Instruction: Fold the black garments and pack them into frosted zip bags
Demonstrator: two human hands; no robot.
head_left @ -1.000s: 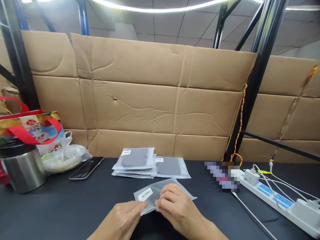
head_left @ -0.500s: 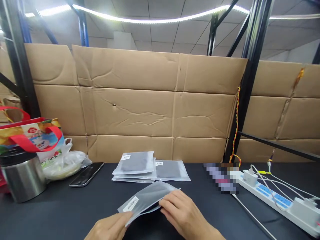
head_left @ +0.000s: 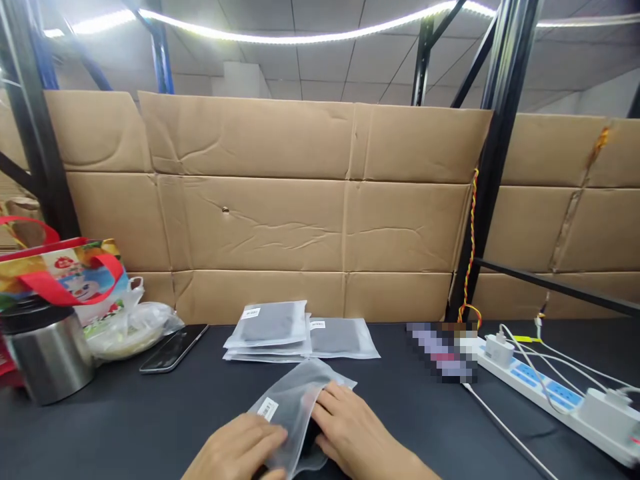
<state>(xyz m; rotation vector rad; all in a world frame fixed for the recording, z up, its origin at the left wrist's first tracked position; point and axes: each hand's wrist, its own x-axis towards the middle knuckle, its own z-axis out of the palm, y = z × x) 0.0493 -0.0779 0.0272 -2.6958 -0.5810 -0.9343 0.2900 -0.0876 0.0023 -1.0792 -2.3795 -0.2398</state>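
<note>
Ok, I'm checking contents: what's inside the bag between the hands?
The right hand has its fingers in the open frosted bag; inside it looks dark, and anything deeper is covered.

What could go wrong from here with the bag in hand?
1. The plastic bag could crease or tear: the right hand has its fingers at the gaping opening.
2. The barcode label might get rubbed or bent, since the left hand is right beside it.
3. The stack of bags behind is unevenly piled, so a knock might shift the top one.
</note>
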